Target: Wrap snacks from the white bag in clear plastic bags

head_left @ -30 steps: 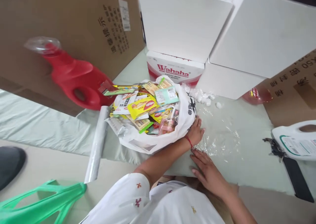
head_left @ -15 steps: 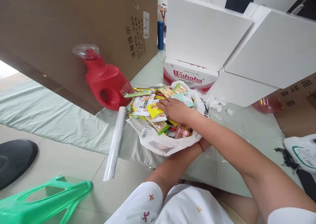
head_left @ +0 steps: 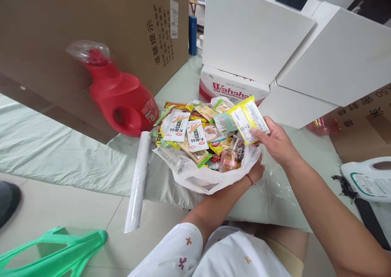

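A white plastic bag (head_left: 207, 185) full of wrapped snacks lies open near the table's front edge. My right hand (head_left: 275, 140) grips a yellow and white packet (head_left: 248, 119) between thumb and fingers, raised over the bag's right side. Two white packets with red print (head_left: 197, 135) lie on top of the heap. My left hand (head_left: 257, 170), with a red string at the wrist, is at the bag's right outer side; its fingers are partly hidden and seem curled on the bag's edge.
A red jug (head_left: 122, 100) leans by a large brown carton (head_left: 61, 16) at left. Behind the bag stand a Wahaha box (head_left: 232, 85) and white boxes (head_left: 256, 32). A clear roll (head_left: 137, 183) juts over the front edge. A white jug (head_left: 369, 179) lies right; a green stool (head_left: 61, 248) is below.
My right hand has lifted from the snacks and moved right, now with the yellow and white packet in it. More of the white packets shows. My left hand is more visible beside the bag.
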The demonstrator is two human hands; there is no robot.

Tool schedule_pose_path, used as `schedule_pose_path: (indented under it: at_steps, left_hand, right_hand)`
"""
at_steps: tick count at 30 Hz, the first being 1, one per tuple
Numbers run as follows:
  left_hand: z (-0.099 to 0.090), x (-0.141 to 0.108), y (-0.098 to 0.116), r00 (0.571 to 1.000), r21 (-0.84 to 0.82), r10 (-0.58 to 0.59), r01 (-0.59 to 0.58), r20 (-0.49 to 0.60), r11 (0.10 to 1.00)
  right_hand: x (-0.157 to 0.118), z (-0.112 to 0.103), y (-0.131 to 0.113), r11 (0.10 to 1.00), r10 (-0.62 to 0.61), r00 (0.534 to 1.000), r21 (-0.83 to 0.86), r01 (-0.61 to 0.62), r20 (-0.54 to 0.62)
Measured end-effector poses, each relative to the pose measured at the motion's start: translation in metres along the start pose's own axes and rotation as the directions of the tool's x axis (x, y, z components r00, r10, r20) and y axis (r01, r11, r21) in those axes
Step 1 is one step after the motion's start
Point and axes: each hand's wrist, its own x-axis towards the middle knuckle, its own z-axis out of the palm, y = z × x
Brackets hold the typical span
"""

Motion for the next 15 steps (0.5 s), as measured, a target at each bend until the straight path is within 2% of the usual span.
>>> schedule_pose_path:
  at_steps: [2,4,7,9,12,15]
  left_hand:
    - [0.003,0.000,-0.002,0.999,-0.017,-0.023,0.023,0.042,1.000]
    - [0.004,0.001,-0.002,0.997,-0.034,-0.027,0.030,0.077,0.999]
    - [0.004,0.001,-0.002,0.994,-0.066,-0.030,0.037,0.105,0.997]
    - [0.003,0.000,-0.001,0.994,-0.094,-0.026,0.037,0.110,0.995]
    - [0.001,-0.001,-0.001,0.993,-0.107,-0.023,0.036,0.114,0.994]
    - [0.000,-0.002,0.000,0.993,-0.097,-0.034,0.045,0.112,0.994]
  right_hand:
    - [-0.002,-0.006,0.005,0.999,0.025,1.000,0.025,-0.025,0.017]
    - [0.011,-0.012,0.002,0.994,-0.046,0.997,-0.099,0.053,0.065]
    - [0.053,-0.022,-0.008,0.928,-0.185,0.976,-0.306,0.213,0.116]
    - [0.090,-0.027,-0.006,0.888,-0.228,0.951,-0.355,0.291,0.209]
    - [0.140,-0.024,0.013,0.855,-0.244,0.874,-0.332,0.398,0.421]
    - [0.166,-0.008,0.040,0.797,-0.226,0.783,-0.352,0.491,0.580]
